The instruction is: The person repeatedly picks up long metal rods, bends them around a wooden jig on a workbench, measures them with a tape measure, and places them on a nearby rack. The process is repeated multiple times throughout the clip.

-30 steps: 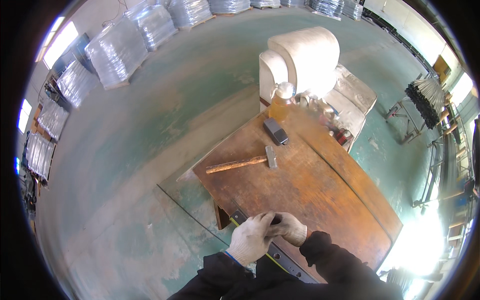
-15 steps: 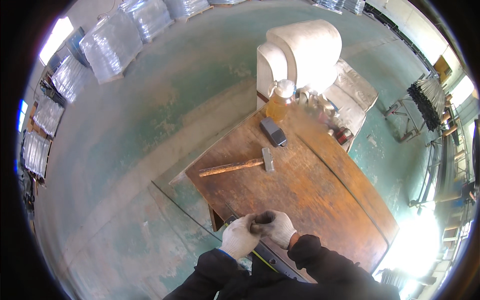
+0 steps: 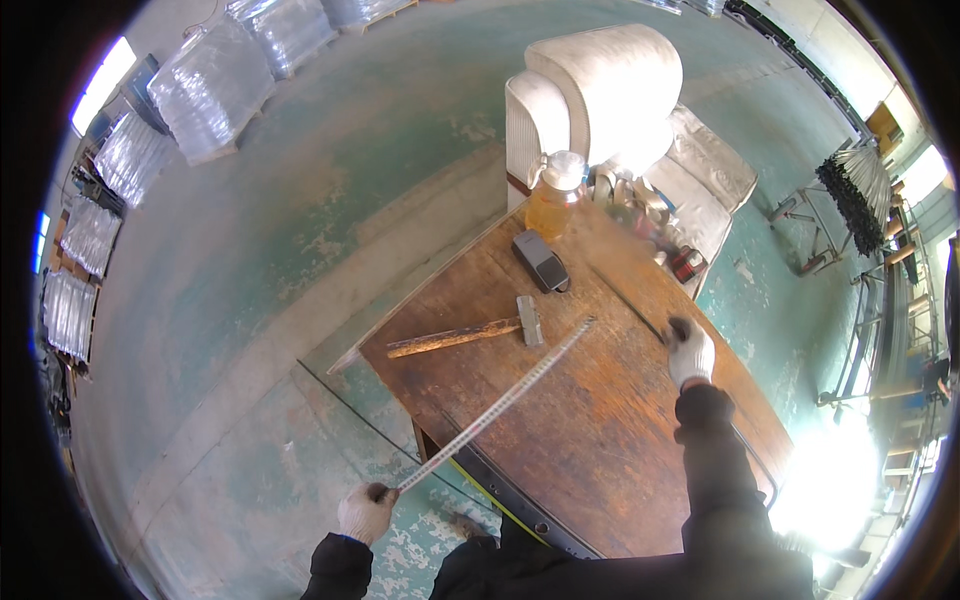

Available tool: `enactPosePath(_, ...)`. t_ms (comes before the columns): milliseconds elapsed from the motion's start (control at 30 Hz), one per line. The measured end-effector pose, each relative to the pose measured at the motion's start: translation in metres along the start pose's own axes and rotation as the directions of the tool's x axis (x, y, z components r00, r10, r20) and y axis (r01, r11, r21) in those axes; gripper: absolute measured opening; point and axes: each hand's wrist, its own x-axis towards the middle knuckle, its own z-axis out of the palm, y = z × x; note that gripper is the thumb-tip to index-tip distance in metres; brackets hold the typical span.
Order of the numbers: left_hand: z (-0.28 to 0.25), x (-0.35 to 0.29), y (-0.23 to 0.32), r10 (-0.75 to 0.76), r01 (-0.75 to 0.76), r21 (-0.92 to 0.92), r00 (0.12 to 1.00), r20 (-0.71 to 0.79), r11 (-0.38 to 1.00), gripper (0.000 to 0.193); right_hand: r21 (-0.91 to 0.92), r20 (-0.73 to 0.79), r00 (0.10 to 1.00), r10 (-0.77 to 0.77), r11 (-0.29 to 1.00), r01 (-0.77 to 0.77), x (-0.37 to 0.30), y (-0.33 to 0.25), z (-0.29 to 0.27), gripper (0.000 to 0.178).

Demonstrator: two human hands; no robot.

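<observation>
My left hand (image 3: 366,512), in a whitish work glove, is closed low, beyond the left end of the table's near edge. It grips one end of a long, pale measuring strip (image 3: 495,410) with fine marks, whose far end slants up over the tabletop. My right hand (image 3: 690,352), gloved too with darkened fingertips, reaches over the right part of the table. Its fingers are curled at a thin dark line (image 3: 632,308) running along the top; what they hold is hidden. Between the hands, a hammer (image 3: 530,322) with a worn wooden handle lies on the wooden table (image 3: 600,450).
A grey-black box-shaped device (image 3: 541,262) and a jug of yellow liquid (image 3: 552,198) stand toward the far corner. Beyond is a pale padded armchair (image 3: 610,90) with clutter on it. A dark metal bar (image 3: 505,500) runs along the near edge. A rack of rods (image 3: 850,195) stands right.
My hands, together at the table's near edge before, have parted. The left moved down and left, with the measuring strip now stretched out from it; the right went up and right across the tabletop.
</observation>
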Motion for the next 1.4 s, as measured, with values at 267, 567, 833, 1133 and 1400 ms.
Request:
enactPosePath(267,0.045,-0.010,-0.016,-0.104,0.121,-0.224,0.991,0.086,0.967,0.044,-0.391,0.039,0.968,0.248,0.895,-0.213,-0.084,0.134,-0.027,0.026)
enactPosePath(567,0.052,-0.001,0.019,-0.032,0.030,-0.334,0.999,0.001,0.942,0.047,0.084,0.310,0.940,0.140,0.981,-0.174,-0.063,0.139,-0.157,0.050)
enactPosePath(833,0.060,0.006,0.051,0.030,-0.038,-0.297,0.999,-0.030,0.954,0.041,-0.174,0.318,0.925,0.210,0.971,-0.161,-0.124,0.207,-0.171,0.037)
enactPosePath(1133,0.083,-0.010,0.074,0.219,-0.233,-0.058,0.959,-0.181,0.971,0.033,-0.514,0.140,0.984,0.111,0.857,-0.024,-0.145,0.190,-0.086,0.023)
enactPosePath(1400,0.099,-0.019,0.073,0.128,-0.150,-0.086,0.968,-0.217,0.985,0.033,-0.416,0.107,0.986,-0.125,0.895,0.159,-0.055,0.094,-0.014,0.029)
